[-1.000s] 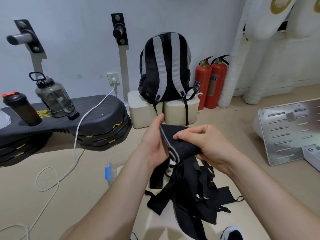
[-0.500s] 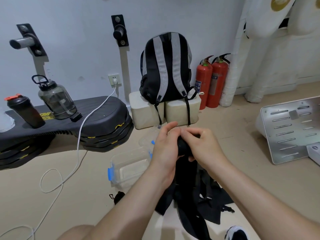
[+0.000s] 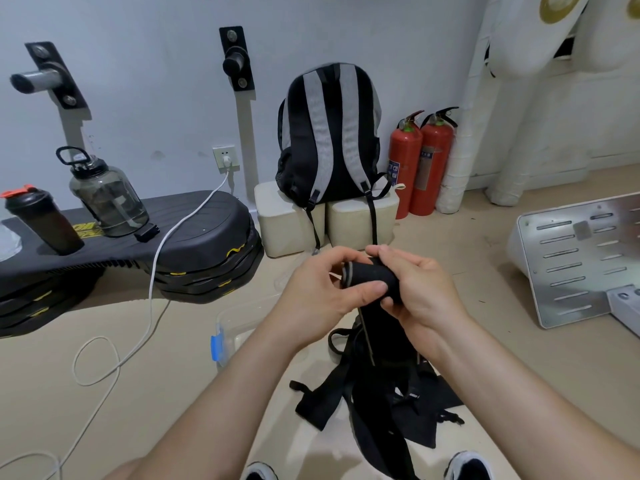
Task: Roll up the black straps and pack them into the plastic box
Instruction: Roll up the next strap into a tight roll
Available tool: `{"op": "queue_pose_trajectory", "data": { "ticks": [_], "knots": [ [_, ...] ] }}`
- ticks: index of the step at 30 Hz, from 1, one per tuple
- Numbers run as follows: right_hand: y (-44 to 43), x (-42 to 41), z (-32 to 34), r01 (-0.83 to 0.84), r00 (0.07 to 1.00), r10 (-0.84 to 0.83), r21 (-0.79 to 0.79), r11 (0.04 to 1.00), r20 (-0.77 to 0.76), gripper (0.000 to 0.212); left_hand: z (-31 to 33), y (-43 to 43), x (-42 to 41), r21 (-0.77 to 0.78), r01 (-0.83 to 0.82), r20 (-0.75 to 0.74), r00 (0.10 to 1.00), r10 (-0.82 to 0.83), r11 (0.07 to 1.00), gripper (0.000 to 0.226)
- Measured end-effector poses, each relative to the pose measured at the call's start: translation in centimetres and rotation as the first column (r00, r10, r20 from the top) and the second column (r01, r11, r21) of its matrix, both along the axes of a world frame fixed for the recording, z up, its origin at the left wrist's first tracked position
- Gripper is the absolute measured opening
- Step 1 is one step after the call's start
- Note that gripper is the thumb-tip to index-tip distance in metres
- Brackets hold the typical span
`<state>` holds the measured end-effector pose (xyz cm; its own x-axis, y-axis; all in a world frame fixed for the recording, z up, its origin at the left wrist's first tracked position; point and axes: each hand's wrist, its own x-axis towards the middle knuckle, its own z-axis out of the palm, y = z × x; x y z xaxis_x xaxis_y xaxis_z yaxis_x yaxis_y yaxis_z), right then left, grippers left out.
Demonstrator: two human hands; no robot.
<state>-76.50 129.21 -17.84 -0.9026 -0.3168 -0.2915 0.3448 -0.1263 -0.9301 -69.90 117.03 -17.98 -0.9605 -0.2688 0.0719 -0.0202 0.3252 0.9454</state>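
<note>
A black strap roll (image 3: 370, 277) with a grey edge sits between both hands at chest height. My left hand (image 3: 317, 294) grips its left end, thumb under the roll. My right hand (image 3: 420, 289) curls round its right end, fingertips on top. The loose tail hangs straight down from the roll to a heap of black straps (image 3: 377, 403) on the floor. A clear plastic box (image 3: 235, 327) with a blue clip stands on the floor below my left forearm, partly hidden by it.
A white cable (image 3: 152, 289) runs from the wall socket across the floor. Black stacked platforms (image 3: 194, 244) hold two bottles at left. A backpack (image 3: 329, 140) rests on cream blocks, two red extinguishers (image 3: 419, 164) beside it. A metal plate (image 3: 581, 265) lies right. My shoes (image 3: 467, 465) show below.
The flat strap end held up a second ago is now wound into a tight roll between both hands. The hands shifted slightly right and lower.
</note>
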Motion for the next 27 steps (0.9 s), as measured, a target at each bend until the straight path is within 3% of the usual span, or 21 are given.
{"op": "queue_pose_trajectory", "data": {
  "ticks": [3,9,12,15,18,20,23,27],
  "knots": [
    [0.0,0.3,-0.1,-0.021,1.0,0.021,0.009,1.0,-0.013,0.019,-0.4,0.2,-0.4,-0.117,0.002,-0.026,1.0,-0.005,0.993,0.011],
    [0.1,0.7,0.3,-0.084,0.994,0.092,-0.138,0.987,0.056,0.018,-1.6,1.0,-1.2,-0.27,-0.173,-0.124,0.982,0.144,0.947,0.031],
    [0.2,0.6,0.1,-0.169,0.985,0.174,-0.162,0.972,0.019,0.02,-1.4,1.0,-1.4,-0.111,-0.206,-0.012,0.979,0.206,0.972,0.034],
    [0.0,0.5,-0.4,-0.243,0.945,0.25,0.062,0.968,-0.21,0.03,-1.4,1.1,-1.5,0.124,-0.204,0.103,0.976,0.192,0.971,0.03],
    [-0.4,0.5,-0.9,-0.123,0.873,0.238,0.28,0.952,-0.425,0.031,-1.4,1.5,-1.6,0.209,-0.237,0.17,0.964,0.204,0.949,0.019],
    [-0.8,0.7,-1.4,-0.048,0.858,0.202,0.318,0.947,-0.472,0.028,-1.3,1.9,-1.5,0.28,-0.263,0.219,0.954,0.205,0.923,0.013],
    [-1.3,1.0,-2.0,0.033,0.906,0.073,0.242,0.97,-0.416,0.028,-1.3,2.4,-1.4,0.368,-0.292,0.234,0.948,0.216,0.883,0.007],
    [-1.4,0.6,-1.2,0.092,0.99,-0.096,-0.044,0.995,-0.105,0.027,-1.3,2.8,-1.0,0.367,-0.179,0.063,0.984,0.167,0.913,0.009]
  ]
}}
